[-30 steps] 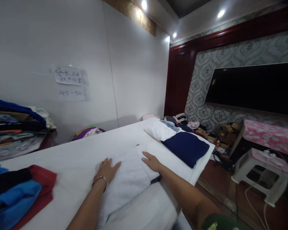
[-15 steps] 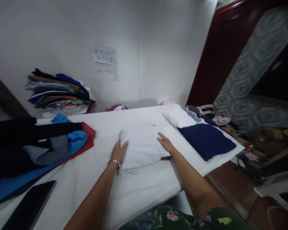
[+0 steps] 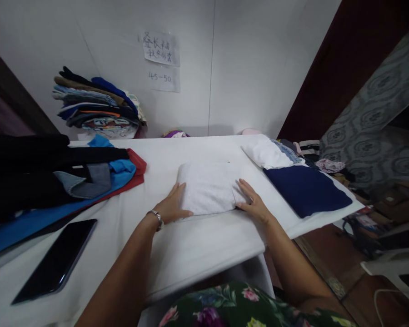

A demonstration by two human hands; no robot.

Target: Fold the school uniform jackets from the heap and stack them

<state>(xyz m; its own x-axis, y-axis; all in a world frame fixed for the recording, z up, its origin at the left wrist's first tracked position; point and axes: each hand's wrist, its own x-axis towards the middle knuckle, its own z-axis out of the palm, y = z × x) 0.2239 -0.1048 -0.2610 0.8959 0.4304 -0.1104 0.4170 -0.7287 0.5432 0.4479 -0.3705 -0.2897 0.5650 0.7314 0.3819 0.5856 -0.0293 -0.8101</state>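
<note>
White folded cloth (image 3: 207,188) between left hand (image 3: 168,206) and right hand (image 3: 259,208); fingers (image 3: 248,190) spread at edges; cardboard box (image 3: 401,204) far right, contents unclear

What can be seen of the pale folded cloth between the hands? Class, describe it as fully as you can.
The pale folded cloth is greyish white and looks like soft fabric, folded into a compact, roughly rectangular bundle with rounded corners. A crease or seam runs near its right end, and its surface is slightly wrinkled. It lies flat on the white-covered table. The left hand touches its left edge; the right hand, its right.
</note>
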